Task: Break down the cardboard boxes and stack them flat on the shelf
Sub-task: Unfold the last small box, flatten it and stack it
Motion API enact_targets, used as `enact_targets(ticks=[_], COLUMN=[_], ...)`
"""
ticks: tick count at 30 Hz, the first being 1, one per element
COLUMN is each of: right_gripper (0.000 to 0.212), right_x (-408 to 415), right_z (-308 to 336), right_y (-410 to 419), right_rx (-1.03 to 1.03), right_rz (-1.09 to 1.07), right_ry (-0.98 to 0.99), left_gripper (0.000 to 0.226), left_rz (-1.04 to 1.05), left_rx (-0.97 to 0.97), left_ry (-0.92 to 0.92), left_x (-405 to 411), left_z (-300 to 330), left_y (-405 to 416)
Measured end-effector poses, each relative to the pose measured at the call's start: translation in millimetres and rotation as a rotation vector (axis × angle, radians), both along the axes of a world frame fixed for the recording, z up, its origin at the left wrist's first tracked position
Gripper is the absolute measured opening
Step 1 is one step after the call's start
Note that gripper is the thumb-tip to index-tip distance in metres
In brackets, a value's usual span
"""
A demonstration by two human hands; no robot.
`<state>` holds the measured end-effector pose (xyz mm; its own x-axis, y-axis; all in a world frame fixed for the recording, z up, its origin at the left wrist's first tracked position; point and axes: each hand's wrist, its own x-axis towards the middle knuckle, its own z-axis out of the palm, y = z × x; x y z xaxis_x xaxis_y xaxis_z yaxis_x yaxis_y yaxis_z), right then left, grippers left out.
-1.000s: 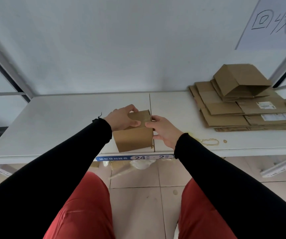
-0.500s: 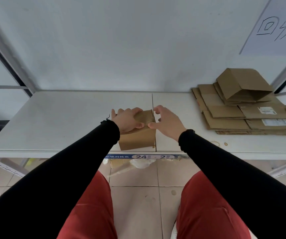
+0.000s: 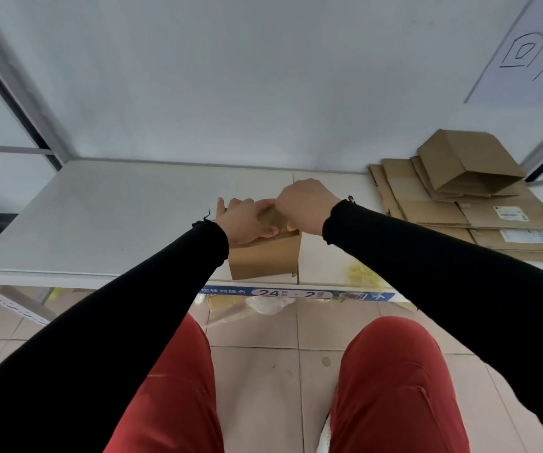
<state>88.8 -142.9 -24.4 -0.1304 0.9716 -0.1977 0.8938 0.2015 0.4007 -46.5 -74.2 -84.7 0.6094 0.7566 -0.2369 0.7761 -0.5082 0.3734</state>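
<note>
Hands, left (image 3: 242, 220) and right (image 3: 306, 206), grip one upright box (image 3: 265, 258) on the shelf (image 3: 100, 217); flattened stack (image 3: 479, 210) already lies nearby.

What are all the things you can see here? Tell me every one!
small cardboard box: 1, brown, standing at the front edge of the shelf, middle, under both hands
flattened cardboard pile: 1 pile, brown, right end of the shelf; the top piece is only part folded
shelf: 1, white, across the middle of the view
shelf label strip: 1, blue with white, on the shelf's front edge, printed 24 and 2
paper sign: 1, white with handwritten characters, on the wall at upper right
yellowish scraps: a small patch, on the shelf right of the box
floor tiles: beige, below the shelf
left hand: 1, gripping the box top
right hand: 1, gripping the box top
sleeves: 2, black
trousers: red, bottom of view
</note>
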Motion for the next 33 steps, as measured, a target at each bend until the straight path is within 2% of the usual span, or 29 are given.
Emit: enact_targets(ticks=[5, 7, 9, 12, 13, 15, 18, 20, 22, 24, 26, 29, 31, 33], right_gripper=[0.015, 0.015, 0.021, 0.024, 0.023, 0.022, 0.027, 0.023, 0.016, 0.018, 0.019, 0.014, 0.010, 0.008], right_x=[26.9, 33.6, 36.7, 39.3, 39.7, 39.8, 37.6, 34.4, 30.6, 30.9, 33.0, 29.6, 27.3, 24.9], right_z=[-23.0, -35.7, -46.9, -58.3, -59.9, -55.4, -42.6, -36.0, -37.1, -44.3, -53.7, -67.9, -78.8, -85.1], right_y=[-13.3, -17.6, -21.3, -25.9, -26.5, -26.2, -21.0, -14.8, -11.8, -13.4, -20.6, -35.2, -40.6, -42.1], right_rx=[0.132, 0.210, 0.294, 0.312, 0.300, 0.252, 0.235, 0.217, 0.214, 0.262, 0.309, 0.307, 0.326, 0.351], right_rz=[0.209, 0.215, 0.059, -0.294, -0.356, -0.340, -0.185, -0.134, -0.186, -0.353, -0.578, -0.922, -1.052, -1.104], right_ry=[0.054, 0.161, 0.422, 1.003, 1.099, 1.017, 0.693, 0.523, 0.547, 0.839, 1.318, 2.082, 2.337, 2.436], left_gripper=[0.070, 0.071, 0.072, 0.074, 0.074, 0.075, 0.076, 0.077, 0.080, 0.091, 0.102, 0.108, 0.108, 0.110], left_rz=[-0.006, -0.005, -0.003, -0.007, -0.009, -0.014, -0.017, -0.017, -0.017, -0.010, -0.017, -0.008, 0.006, 0.008], left_rx=[0.015, 0.015, 0.012, 0.029, 0.036, 0.042, 0.041, 0.040, 0.039, 0.021, 0.025, 0.063, 0.097, 0.139], left_ry=[-0.025, -0.031, -0.029, -0.006, 0.001, 0.013, 0.028, 0.036, 0.041, 0.032, 0.032, 0.040, 0.052, 0.069], left_x=[-0.3, -0.5, -1.5, -1.3, -0.5, 0.6, 0.4, 0.2, -0.8, -2.9, -3.9, -0.4, 2.6, 4.7], left_z=[-4.2, -4.8, -5.9, -5.8, -5.5, -4.7, -2.8, -1.7, -1.7, -2.2, -2.8, -3.2, -3.6, -3.8], left_y=[1.1, 0.2, 0.4, 0.1, -0.4, -1.6, -4.0, -5.1, -6.0, -7.1, -9.1, -13.4, -17.1, -19.4])
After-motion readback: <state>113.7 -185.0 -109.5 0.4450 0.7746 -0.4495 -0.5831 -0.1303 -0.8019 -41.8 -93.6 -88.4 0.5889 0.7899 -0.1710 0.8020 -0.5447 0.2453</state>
